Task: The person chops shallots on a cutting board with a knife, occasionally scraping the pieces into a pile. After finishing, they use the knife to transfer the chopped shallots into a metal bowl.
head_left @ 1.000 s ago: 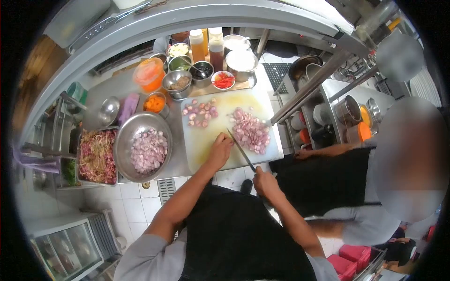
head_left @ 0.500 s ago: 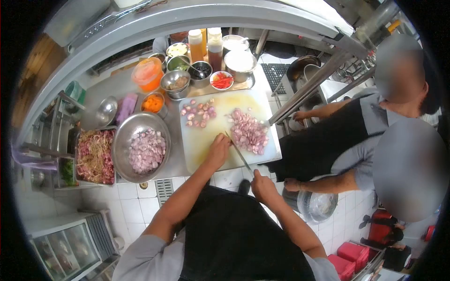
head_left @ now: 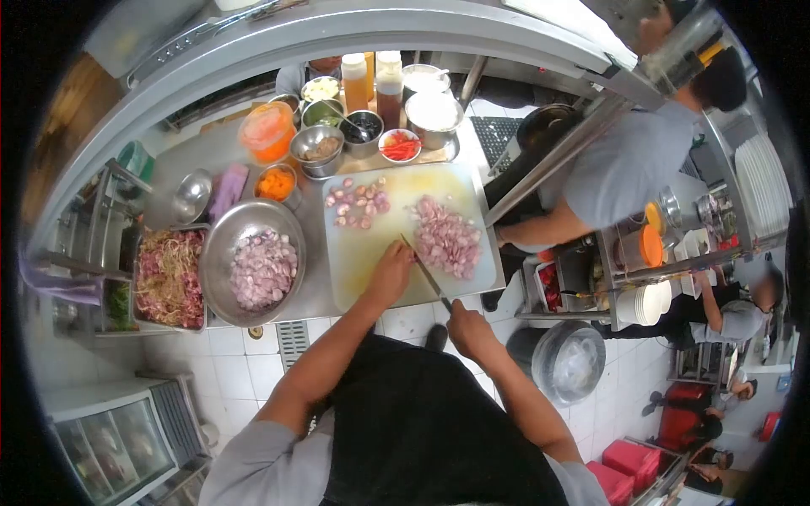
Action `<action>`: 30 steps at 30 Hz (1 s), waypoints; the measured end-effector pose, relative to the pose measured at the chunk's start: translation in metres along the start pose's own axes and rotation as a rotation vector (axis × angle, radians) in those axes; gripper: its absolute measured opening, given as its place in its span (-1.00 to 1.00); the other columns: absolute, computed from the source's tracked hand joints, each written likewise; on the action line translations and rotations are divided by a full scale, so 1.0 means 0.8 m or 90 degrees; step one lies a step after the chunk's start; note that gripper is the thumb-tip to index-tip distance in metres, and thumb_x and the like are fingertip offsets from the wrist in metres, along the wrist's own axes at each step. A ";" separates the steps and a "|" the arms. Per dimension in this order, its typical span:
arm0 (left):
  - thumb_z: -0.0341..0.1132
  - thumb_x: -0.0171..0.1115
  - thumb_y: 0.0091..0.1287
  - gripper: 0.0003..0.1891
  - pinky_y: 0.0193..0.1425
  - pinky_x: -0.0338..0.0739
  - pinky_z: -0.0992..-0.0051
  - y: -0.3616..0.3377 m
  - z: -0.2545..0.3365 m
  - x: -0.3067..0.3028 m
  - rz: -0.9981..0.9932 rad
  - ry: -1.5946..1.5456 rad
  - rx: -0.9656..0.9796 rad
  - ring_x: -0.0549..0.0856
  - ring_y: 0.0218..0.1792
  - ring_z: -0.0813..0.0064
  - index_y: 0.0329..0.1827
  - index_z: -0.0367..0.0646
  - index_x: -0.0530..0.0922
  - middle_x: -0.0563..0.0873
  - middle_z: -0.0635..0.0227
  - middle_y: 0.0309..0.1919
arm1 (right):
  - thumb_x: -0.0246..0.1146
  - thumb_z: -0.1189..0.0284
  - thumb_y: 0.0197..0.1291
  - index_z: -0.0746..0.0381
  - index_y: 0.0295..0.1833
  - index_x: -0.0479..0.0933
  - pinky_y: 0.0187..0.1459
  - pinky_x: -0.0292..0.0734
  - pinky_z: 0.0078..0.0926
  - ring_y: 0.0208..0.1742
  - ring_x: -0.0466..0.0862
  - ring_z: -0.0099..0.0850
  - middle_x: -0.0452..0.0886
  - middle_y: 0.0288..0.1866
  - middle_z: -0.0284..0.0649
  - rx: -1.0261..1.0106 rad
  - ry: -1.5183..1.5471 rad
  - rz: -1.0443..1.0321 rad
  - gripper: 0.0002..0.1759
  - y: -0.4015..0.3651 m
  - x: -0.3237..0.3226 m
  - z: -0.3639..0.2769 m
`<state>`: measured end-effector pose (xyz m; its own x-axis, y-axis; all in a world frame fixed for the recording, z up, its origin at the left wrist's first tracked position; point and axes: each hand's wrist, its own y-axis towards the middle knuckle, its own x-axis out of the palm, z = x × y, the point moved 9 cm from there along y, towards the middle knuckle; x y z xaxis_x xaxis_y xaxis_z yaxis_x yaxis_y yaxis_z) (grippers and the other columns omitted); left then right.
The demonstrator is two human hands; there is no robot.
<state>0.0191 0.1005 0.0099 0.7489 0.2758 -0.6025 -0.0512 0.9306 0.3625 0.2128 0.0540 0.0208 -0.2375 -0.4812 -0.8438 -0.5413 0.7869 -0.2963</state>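
Note:
My right hand [head_left: 472,330] is wrapped round the handle of a knife [head_left: 432,282], whose blade slants up and left over the white cutting board [head_left: 354,261]. By the blade's tip, my left hand [head_left: 391,271] presses its bent fingers together on the board; what they hold is hidden. Sliced shallots [head_left: 447,240] lie in a pile at the board's right. Several whole peeled shallots [head_left: 359,202] sit at its upper left. Left of the board, a large steel bowl [head_left: 218,291] holds more sliced shallots.
A tray of unpeeled shallots [head_left: 169,278] stands at far left. Behind the board are squeeze bottles [head_left: 355,83], a bowl of red chillies [head_left: 399,146] and an orange tub [head_left: 267,132]. At the right, a person [head_left: 620,169] leans by a metal post; a lined bin [head_left: 569,363] is on the floor.
The knife and my right hand have shifted slightly left. The two people at the right have moved off from where they stood; a person now bends further back, and shelves with plates show.

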 end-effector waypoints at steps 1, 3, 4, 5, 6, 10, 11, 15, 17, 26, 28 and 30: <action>-0.58 0.06 0.39 -0.94 0.00 0.50 0.11 0.001 0.002 0.000 0.011 -0.007 0.015 0.54 -0.15 -0.04 -0.19 -0.36 0.51 0.49 0.00 -0.24 | 0.14 0.43 0.35 0.40 0.06 0.34 -0.20 0.54 0.29 -0.27 0.67 0.32 0.64 -0.39 0.31 0.045 0.025 -0.018 -0.71 -0.005 -0.015 -0.006; -0.57 0.06 0.39 -0.94 0.01 0.50 0.11 0.001 0.003 0.000 0.007 -0.010 0.002 0.55 -0.13 -0.04 -0.18 -0.36 0.51 0.50 -0.01 -0.23 | 0.14 0.43 0.36 0.40 0.05 0.34 -0.19 0.54 0.28 -0.26 0.67 0.32 0.64 -0.39 0.33 0.064 0.042 -0.023 -0.71 -0.007 -0.004 0.003; -0.57 0.06 0.40 -0.94 0.03 0.50 0.11 -0.001 0.002 -0.001 0.003 -0.013 -0.012 0.55 -0.12 -0.05 -0.17 -0.37 0.51 0.50 -0.02 -0.22 | 0.14 0.43 0.36 0.41 0.04 0.35 -0.19 0.54 0.28 -0.24 0.66 0.33 0.64 -0.38 0.34 0.083 0.059 -0.030 -0.72 -0.006 0.006 0.010; -0.57 0.06 0.40 -0.94 0.03 0.50 0.11 -0.001 0.004 -0.003 0.003 -0.013 -0.013 0.55 -0.12 -0.05 -0.17 -0.37 0.51 0.50 -0.02 -0.22 | 0.14 0.43 0.36 0.41 0.04 0.35 -0.19 0.54 0.28 -0.24 0.66 0.33 0.64 -0.38 0.34 0.083 0.059 -0.031 -0.72 0.000 0.016 0.016; -0.55 0.07 0.39 -0.93 0.04 0.50 0.11 0.000 0.005 -0.003 -0.001 -0.006 -0.022 0.56 -0.11 -0.06 -0.16 -0.36 0.51 0.51 -0.02 -0.20 | 0.14 0.41 0.37 0.41 0.03 0.35 -0.17 0.53 0.27 -0.23 0.66 0.33 0.64 -0.38 0.35 0.070 0.060 -0.026 -0.72 0.009 0.021 0.015; -0.52 0.10 0.38 -0.89 0.04 0.51 0.11 0.006 0.018 -0.013 0.022 -0.034 -0.040 0.58 -0.08 -0.08 -0.10 -0.31 0.52 0.52 -0.02 -0.17 | 0.14 0.37 0.39 0.38 0.01 0.36 -0.16 0.49 0.24 -0.23 0.66 0.32 0.64 -0.35 0.33 -0.012 0.103 -0.022 -0.72 0.031 0.002 0.017; -0.52 0.10 0.38 -0.89 0.04 0.51 0.11 0.009 0.020 -0.013 0.019 -0.036 -0.037 0.58 -0.08 -0.08 -0.10 -0.31 0.52 0.52 -0.02 -0.17 | 0.13 0.38 0.37 0.37 0.01 0.38 -0.12 0.49 0.26 -0.20 0.64 0.33 0.64 -0.31 0.31 0.003 0.102 -0.049 -0.73 0.033 -0.005 0.020; -0.47 0.18 0.38 -0.86 0.04 0.55 0.10 0.009 0.023 -0.017 -0.026 0.018 0.035 0.62 -0.01 -0.01 -0.04 -0.24 0.55 0.55 0.10 -0.09 | 0.14 0.33 0.41 0.34 0.00 0.39 -0.06 0.46 0.25 -0.10 0.63 0.34 0.64 -0.25 0.34 0.078 0.183 -0.086 -0.72 0.031 -0.016 0.038; -0.44 0.18 0.39 -0.86 0.02 0.55 0.09 0.008 0.018 -0.008 -0.078 0.034 0.019 0.63 -0.04 -0.02 -0.03 -0.23 0.55 0.57 0.09 -0.09 | 0.14 0.34 0.40 0.34 0.01 0.39 -0.07 0.47 0.25 -0.12 0.63 0.34 0.64 -0.26 0.33 0.063 0.159 -0.062 -0.72 0.024 -0.016 0.035; -0.45 0.12 0.45 -0.91 -0.05 0.53 0.03 0.002 -0.007 -0.014 -0.008 -0.061 -0.096 0.64 -0.17 -0.16 -0.09 -0.24 0.55 0.60 -0.03 -0.21 | 0.10 0.40 0.37 0.40 0.07 0.33 -0.18 0.54 0.25 -0.28 0.66 0.30 0.66 -0.36 0.27 0.038 0.058 0.019 -0.69 0.012 0.015 0.009; -0.48 0.10 0.45 -0.93 -0.06 0.52 0.03 0.004 -0.006 -0.017 0.003 -0.062 -0.068 0.63 -0.18 -0.17 -0.13 -0.27 0.55 0.59 -0.06 -0.23 | 0.10 0.41 0.36 0.40 0.08 0.33 -0.21 0.55 0.25 -0.29 0.67 0.29 0.65 -0.38 0.29 0.053 0.052 -0.004 -0.69 0.006 -0.002 -0.001; -0.48 0.10 0.45 -0.93 -0.06 0.52 0.04 0.005 -0.008 -0.017 -0.009 -0.049 -0.067 0.63 -0.18 -0.17 -0.13 -0.28 0.54 0.58 -0.06 -0.23 | 0.09 0.42 0.35 0.40 0.07 0.33 -0.23 0.55 0.24 -0.30 0.67 0.29 0.65 -0.38 0.29 0.051 0.053 -0.011 -0.70 -0.003 -0.009 -0.002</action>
<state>0.0048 0.1020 0.0150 0.7984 0.2467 -0.5493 -0.1058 0.9555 0.2753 0.2148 0.0550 0.0281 -0.2972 -0.5224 -0.7993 -0.4798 0.8054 -0.3480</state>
